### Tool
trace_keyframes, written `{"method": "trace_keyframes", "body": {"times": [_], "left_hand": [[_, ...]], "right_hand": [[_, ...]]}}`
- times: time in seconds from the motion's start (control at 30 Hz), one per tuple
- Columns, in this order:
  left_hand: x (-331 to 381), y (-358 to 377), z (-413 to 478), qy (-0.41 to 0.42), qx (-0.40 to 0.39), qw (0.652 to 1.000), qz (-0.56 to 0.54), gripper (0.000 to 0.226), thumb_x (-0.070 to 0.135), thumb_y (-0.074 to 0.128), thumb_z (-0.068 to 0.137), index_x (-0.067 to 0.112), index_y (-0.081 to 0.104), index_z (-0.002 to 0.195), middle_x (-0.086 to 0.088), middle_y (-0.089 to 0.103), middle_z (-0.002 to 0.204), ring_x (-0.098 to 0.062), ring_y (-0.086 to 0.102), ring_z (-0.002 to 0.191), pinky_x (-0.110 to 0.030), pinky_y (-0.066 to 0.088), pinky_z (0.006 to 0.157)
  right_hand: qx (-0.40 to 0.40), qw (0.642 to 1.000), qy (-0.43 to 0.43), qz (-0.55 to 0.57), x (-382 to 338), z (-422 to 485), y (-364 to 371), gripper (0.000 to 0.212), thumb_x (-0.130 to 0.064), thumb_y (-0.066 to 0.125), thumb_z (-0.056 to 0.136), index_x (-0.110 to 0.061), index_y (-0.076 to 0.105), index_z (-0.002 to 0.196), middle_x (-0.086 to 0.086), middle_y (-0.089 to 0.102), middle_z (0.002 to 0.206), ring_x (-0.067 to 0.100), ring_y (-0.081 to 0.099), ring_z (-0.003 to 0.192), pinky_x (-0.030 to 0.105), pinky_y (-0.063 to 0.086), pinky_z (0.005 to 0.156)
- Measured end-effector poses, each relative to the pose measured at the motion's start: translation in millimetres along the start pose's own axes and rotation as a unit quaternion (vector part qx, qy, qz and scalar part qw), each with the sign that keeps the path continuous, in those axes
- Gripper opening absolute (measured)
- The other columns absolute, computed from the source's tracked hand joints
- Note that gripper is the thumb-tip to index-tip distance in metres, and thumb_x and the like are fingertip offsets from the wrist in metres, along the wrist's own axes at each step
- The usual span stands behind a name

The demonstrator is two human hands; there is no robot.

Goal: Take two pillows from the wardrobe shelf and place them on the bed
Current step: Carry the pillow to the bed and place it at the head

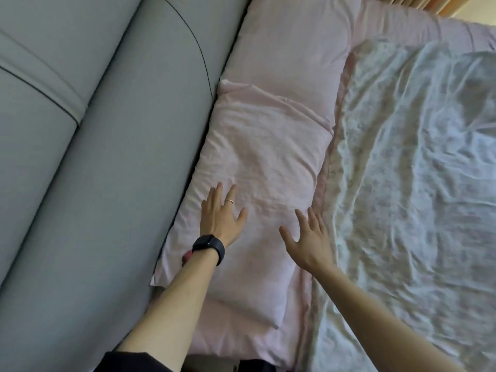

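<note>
Two pale pink pillows lie in a row on the bed against the grey headboard. The near pillow (257,162) is wrinkled and overlaps the far pillow (290,52). My left hand (221,213), with a ring and a black watch on the wrist, rests flat with spread fingers on the near pillow's left side. My right hand (308,237) is open with fingers apart over the pillow's right edge; I cannot tell whether it touches the fabric. Neither hand holds anything.
A padded grey headboard (94,157) fills the left side. A crumpled white floral duvet (416,170) covers the bed to the right of the pillows. A pink sheet (249,342) shows under the near pillow. Curtains (418,2) show at the top right.
</note>
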State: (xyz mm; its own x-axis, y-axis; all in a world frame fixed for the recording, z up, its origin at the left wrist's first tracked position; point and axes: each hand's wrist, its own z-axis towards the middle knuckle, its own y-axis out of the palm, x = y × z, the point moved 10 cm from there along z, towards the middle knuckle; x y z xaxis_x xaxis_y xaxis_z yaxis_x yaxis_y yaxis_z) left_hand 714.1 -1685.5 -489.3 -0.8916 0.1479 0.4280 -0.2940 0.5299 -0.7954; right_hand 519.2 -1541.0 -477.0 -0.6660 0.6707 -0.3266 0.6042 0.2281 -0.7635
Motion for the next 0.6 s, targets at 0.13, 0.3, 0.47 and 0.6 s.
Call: {"method": "trace_keyframes", "body": {"times": [0.13, 0.3, 0.47, 0.6], "left_hand": [[-39.4, 45.0, -1.1, -0.047, 0.017, 0.998, 0.037, 0.074, 0.071, 0.037, 0.092, 0.045, 0.011, 0.156, 0.0, -0.008, 0.168, -0.031, -0.008, 0.154, -0.065, 0.006, 0.119], [-74.3, 86.6, -11.5, -0.068, 0.076, 0.991, 0.083, 0.078, 0.077, 0.022, 0.089, 0.043, 0.007, 0.157, -0.003, -0.005, 0.169, -0.034, -0.007, 0.154, -0.076, 0.0, 0.111], [-78.1, 116.5, -12.7, -0.062, 0.096, 0.985, 0.13, 0.076, 0.078, 0.016, 0.09, 0.042, 0.01, 0.157, -0.005, 0.002, 0.168, -0.035, -0.003, 0.154, -0.076, 0.002, 0.111], [-76.6, 99.4, -15.0, -0.103, 0.025, 0.985, 0.133, 0.077, 0.081, 0.013, 0.087, 0.047, -0.01, 0.153, 0.002, -0.016, 0.167, -0.031, -0.016, 0.153, -0.074, 0.002, 0.113]], "right_hand": [[0.035, 0.995, -0.082, -0.046, -31.0, 39.1, 13.0, 0.075, -0.076, 0.028, 0.093, -0.049, 0.002, 0.158, -0.004, -0.021, 0.168, 0.026, -0.023, 0.153, 0.054, -0.002, 0.123], [-0.037, 0.976, -0.132, -0.168, -23.7, 84.3, 79.1, 0.087, -0.092, 0.018, 0.082, -0.054, -0.019, 0.151, -0.006, -0.046, 0.156, 0.029, -0.046, 0.141, 0.074, -0.015, 0.107], [-0.048, 0.977, -0.103, -0.179, 7.8, 96.0, 111.8, 0.092, -0.097, 0.012, 0.076, -0.054, -0.024, 0.15, -0.007, -0.049, 0.154, 0.029, -0.045, 0.141, 0.071, -0.015, 0.109], [-0.127, 0.968, -0.064, -0.208, -5.0, 93.8, 97.2, 0.094, -0.099, 0.011, 0.07, -0.058, -0.03, 0.143, -0.009, -0.058, 0.144, 0.031, -0.045, 0.141, 0.072, -0.011, 0.111]]}}
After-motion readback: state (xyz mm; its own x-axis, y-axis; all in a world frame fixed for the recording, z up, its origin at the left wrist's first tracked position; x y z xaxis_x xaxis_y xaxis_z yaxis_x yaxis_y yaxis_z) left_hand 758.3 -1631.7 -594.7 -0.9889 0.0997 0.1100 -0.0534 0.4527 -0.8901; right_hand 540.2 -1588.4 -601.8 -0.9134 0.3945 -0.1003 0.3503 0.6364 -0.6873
